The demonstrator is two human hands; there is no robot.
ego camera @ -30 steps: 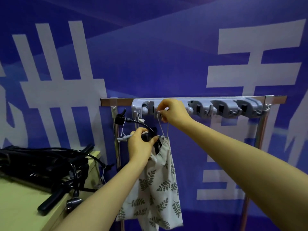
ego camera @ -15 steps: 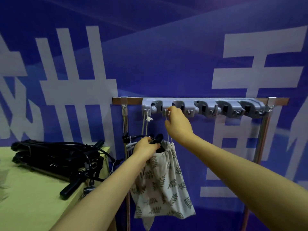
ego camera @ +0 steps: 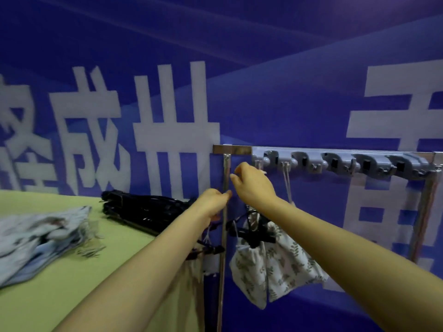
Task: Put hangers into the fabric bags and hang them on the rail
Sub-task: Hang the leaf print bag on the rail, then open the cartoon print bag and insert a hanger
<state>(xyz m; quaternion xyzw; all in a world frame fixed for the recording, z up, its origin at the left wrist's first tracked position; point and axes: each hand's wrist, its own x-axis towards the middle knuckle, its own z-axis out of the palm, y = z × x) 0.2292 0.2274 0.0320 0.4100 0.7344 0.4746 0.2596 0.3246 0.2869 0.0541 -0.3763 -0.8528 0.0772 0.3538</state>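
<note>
fabric bag (ego camera: 282,267) | hanging off the rail (ego camera: 231,149) by its cord, hangers (ego camera: 254,236) poking out | left hand (ego camera: 213,202), right hand (ego camera: 254,185) both off it, loose and empty | risk: open mouth, hangers could slide out

Both arms outstretched, left hand (ego camera: 212,202) below right hand (ego camera: 254,184) (fingers (ego camera: 239,167) loosely curled)

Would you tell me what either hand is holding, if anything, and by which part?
Nothing visible: the left hand and right hand are both off the leaf-printed white fabric bag.
</note>
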